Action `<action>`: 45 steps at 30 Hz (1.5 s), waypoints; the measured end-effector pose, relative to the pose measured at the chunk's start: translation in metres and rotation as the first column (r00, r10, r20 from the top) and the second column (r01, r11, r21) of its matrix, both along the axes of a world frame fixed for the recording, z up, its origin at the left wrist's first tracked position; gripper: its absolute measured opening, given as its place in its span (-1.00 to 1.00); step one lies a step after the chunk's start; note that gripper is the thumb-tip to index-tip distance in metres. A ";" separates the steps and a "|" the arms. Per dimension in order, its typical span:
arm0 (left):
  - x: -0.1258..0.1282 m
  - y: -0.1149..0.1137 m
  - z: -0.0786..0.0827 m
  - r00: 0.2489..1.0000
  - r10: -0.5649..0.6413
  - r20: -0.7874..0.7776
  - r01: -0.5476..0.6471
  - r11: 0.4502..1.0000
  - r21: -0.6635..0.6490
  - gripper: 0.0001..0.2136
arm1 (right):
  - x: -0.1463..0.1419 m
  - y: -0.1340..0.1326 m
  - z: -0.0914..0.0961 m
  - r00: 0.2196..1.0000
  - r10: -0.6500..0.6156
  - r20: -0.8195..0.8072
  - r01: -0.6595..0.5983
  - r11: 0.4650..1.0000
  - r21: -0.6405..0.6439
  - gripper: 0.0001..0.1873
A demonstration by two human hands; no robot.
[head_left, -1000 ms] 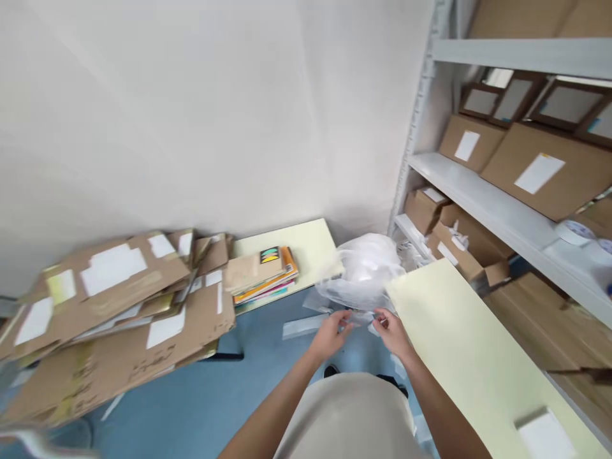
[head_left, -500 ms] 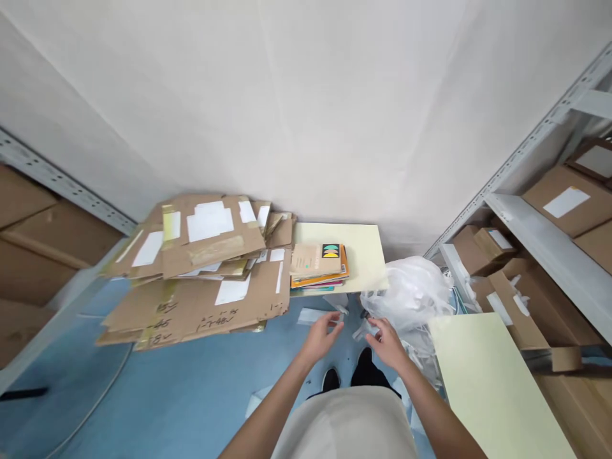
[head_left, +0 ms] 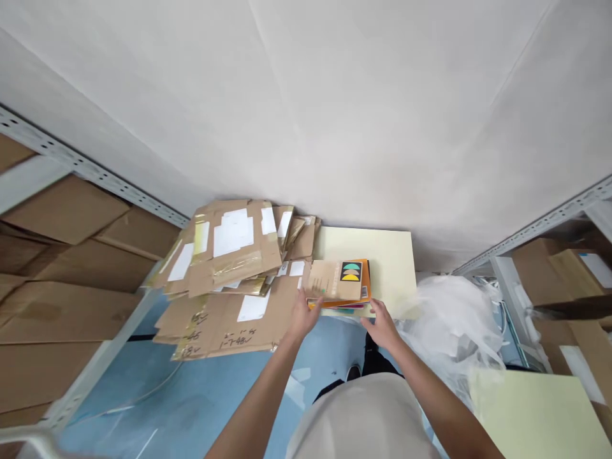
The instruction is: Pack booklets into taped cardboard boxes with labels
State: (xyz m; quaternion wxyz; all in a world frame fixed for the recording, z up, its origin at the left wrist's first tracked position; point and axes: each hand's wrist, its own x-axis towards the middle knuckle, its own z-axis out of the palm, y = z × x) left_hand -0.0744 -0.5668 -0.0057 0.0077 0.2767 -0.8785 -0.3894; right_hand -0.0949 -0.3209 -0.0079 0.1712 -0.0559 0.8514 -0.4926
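A small stack of thin books lies on the pale yellow tabletop. On top is a tan book with a black square of green, tan and yellow shapes; an orange book shows beneath it, with more coloured edges under that. My left hand is at the stack's front left corner, thumb and fingers apart. By the front right corner is my right hand, its fingers spread and its thumb low. Whether either hand touches the books I cannot tell.
Flattened cardboard boxes are piled left of the books, overhanging the front edge. White plastic bags bulge at the right, near another pale yellow board. Shelves with cardboard boxes flank both sides; paper scraps lie on the blue floor.
My hands have moved forward from above the floor to either side of the book stack. The view has shifted, so the table sits further right in it.
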 end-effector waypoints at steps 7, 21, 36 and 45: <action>-0.033 -0.014 -0.003 0.971 0.139 0.194 -0.156 0.984 0.080 -0.48 | -0.051 -0.023 -0.024 0.990 0.076 0.119 -0.077 0.997 0.003 -0.27; 0.009 0.012 -0.010 0.998 0.025 0.058 -0.027 0.999 0.037 -0.56 | -0.033 -0.026 -0.005 0.937 -0.193 0.291 0.252 0.951 -0.179 -0.62; 0.078 0.043 0.007 0.882 -0.419 -0.217 0.470 0.821 0.325 -0.43 | 0.110 0.031 0.069 0.605 -0.705 0.371 0.769 0.394 -0.504 -0.27; 0.076 0.136 0.049 0.335 -0.904 -0.266 0.910 0.383 -0.157 -0.50 | 0.194 0.087 0.121 0.332 -0.847 0.414 0.813 0.035 -0.581 -0.25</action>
